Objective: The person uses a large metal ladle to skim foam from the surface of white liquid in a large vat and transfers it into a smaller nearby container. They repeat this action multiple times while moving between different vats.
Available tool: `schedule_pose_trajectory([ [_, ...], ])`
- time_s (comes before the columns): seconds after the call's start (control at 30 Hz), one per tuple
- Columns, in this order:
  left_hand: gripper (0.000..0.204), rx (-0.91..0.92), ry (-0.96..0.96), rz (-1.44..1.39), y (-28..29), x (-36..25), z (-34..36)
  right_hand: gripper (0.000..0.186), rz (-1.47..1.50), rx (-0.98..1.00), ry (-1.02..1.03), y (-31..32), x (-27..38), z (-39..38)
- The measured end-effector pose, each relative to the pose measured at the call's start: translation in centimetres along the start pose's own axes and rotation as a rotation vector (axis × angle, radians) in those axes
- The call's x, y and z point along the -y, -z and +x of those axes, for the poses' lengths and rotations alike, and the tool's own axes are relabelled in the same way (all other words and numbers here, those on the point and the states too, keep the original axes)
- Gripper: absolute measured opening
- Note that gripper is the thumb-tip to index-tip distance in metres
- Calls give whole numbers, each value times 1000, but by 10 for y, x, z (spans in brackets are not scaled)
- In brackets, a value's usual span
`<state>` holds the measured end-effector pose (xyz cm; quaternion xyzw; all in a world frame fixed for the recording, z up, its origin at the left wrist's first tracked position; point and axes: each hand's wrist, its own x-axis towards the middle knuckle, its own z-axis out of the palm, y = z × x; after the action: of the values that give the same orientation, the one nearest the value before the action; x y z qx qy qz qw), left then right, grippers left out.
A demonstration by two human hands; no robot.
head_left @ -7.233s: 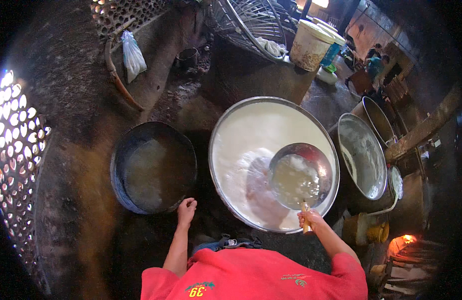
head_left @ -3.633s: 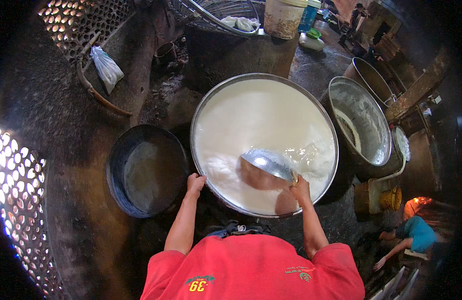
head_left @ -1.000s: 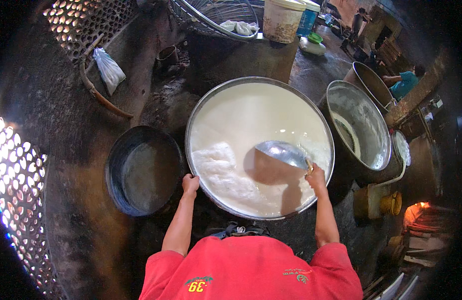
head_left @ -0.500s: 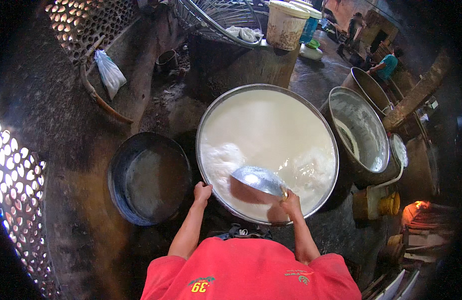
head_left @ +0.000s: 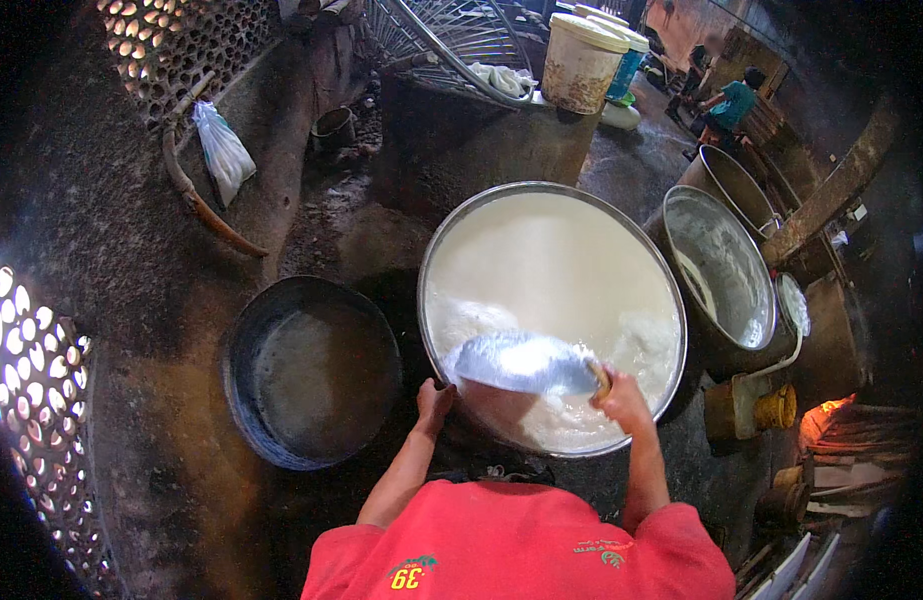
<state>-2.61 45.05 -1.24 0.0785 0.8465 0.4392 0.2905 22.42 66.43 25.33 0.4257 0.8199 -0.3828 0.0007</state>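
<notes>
My right hand (head_left: 617, 398) grips the short wooden handle of a wide, shiny metal scoop (head_left: 516, 365), which lies tilted at the surface of a creamy white liquid in a large round vessel (head_left: 547, 240). The scoop is over the near-left part of the liquid, with pale froth around it. My left hand (head_left: 434, 400) has its fingers closed on the near-left rim of that vessel. To its left stands a dark round pan (head_left: 311, 380) with a murky bottom.
Metal vats (head_left: 719, 275) stand at the right, beside a yellow bucket (head_left: 773, 410) and a fire (head_left: 821, 415). Behind are buckets (head_left: 581, 65) on a ledge with a wire basket (head_left: 451, 45). A white bag (head_left: 221, 150) hangs at upper left. Two people (head_left: 731, 105) are in the back.
The scoop, upright and holding liquid at first, is tilted and has since moved leftward. Froth has spread. A co-worker seen by the fire earlier is not there now; a teal-shirted person is in back.
</notes>
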Motion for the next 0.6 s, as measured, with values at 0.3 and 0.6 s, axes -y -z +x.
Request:
schedule_pose_trajectory([
  [0.3,32,26,77,-73,13,-51,-29,56,-566,-172,156,1,55,119],
  [0.6,32,-75,58,-38,9,-49,-31,58,-792,50,112,-14,-15,97],
])
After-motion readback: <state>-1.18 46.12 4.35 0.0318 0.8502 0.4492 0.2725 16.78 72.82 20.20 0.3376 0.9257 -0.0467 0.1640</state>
